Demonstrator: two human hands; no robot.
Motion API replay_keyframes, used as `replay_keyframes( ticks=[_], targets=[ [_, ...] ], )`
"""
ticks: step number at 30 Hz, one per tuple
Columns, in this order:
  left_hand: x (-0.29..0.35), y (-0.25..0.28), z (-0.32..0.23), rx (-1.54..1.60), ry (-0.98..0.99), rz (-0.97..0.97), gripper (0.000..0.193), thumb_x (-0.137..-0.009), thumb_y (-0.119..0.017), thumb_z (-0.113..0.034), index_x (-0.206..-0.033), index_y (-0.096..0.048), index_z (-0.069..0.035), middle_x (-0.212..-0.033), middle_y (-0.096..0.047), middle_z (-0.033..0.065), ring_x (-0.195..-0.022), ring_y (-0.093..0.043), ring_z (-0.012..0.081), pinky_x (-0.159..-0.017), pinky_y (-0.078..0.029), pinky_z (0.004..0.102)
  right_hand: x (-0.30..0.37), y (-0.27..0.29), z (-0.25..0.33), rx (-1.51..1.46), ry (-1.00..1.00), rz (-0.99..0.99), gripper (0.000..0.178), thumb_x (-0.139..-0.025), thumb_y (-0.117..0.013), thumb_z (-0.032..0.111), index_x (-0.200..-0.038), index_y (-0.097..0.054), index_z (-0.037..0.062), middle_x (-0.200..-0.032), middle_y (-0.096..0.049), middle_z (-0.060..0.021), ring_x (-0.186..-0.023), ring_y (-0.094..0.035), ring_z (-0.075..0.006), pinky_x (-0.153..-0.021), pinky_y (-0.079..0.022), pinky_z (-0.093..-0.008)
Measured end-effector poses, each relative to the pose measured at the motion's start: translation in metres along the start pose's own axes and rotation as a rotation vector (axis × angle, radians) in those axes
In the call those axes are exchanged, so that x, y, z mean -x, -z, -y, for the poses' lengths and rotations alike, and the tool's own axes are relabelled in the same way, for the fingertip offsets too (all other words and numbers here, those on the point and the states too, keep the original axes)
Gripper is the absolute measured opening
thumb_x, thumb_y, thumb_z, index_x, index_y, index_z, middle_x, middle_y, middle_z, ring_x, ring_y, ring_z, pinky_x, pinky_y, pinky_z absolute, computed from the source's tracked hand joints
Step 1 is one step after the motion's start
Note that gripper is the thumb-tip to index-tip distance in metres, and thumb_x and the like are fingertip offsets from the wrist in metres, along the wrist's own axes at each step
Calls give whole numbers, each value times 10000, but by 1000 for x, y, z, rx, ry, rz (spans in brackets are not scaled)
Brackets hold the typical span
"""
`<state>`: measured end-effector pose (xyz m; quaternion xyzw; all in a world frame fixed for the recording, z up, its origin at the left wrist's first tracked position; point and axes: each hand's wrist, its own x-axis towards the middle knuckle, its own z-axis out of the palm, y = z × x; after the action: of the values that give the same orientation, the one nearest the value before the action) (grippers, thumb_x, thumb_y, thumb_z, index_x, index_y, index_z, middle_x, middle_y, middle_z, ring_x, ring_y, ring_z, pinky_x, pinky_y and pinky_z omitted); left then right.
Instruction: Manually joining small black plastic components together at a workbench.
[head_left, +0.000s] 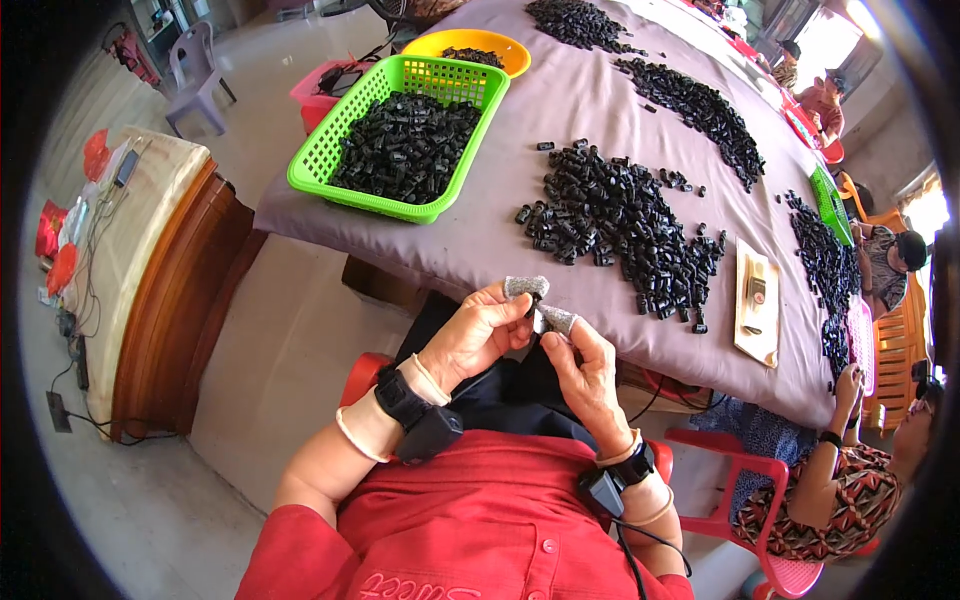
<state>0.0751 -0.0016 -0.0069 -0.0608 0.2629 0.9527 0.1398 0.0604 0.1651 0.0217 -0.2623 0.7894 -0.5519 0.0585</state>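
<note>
Both hands' grey-capped fingertips (527, 287) were pinched narrow on a small black part (537, 305), left hand (478, 335) meeting right hand (585, 372) over the lap, just short of the table edge (440, 268) and black pile (622, 225) beyond; slick caps could let it drop floorward.

A long table under a mauve cloth (480, 230) stands on pale concrete floor (290, 350); a brown wooden cabinet (170, 300) sits left, daylight glaring top right.
</note>
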Motion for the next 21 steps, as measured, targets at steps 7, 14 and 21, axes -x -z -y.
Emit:
replay_keyframes(
  ticks=[7,14,21],
  targets=[
    [0,3,2,-6,37,41,186,-875,-569,-179,-1047,-599,-115,-767,-609,-12,-626,-549,84,-591,-438,229,-2,0,4,127,54,-8,221,-812,-578,58,-1024,-585,-3,-758,-561,-126,-625,-551,-224,-582,-434,-289],
    [0,0,1,-1,44,25,176,-885,-553,-180,-1036,-603,-106,-728,-589,-7,-595,-549,99,-552,-428,241,-2,-1,3,80,60,-15,223,-812,-581,63,-1025,-585,-1,-756,-566,-122,-630,-555,-209,-583,-435,-288],
    [1,-2,1,11,34,18,150,-886,-545,-175,-1006,-610,-112,-743,-607,3,-603,-552,107,-573,-448,250,3,-2,0,-88,-83,-65,200,-847,-576,98,-1024,-586,4,-764,-568,-23,-676,-516,-96,-620,-427,-243]
  ],
)
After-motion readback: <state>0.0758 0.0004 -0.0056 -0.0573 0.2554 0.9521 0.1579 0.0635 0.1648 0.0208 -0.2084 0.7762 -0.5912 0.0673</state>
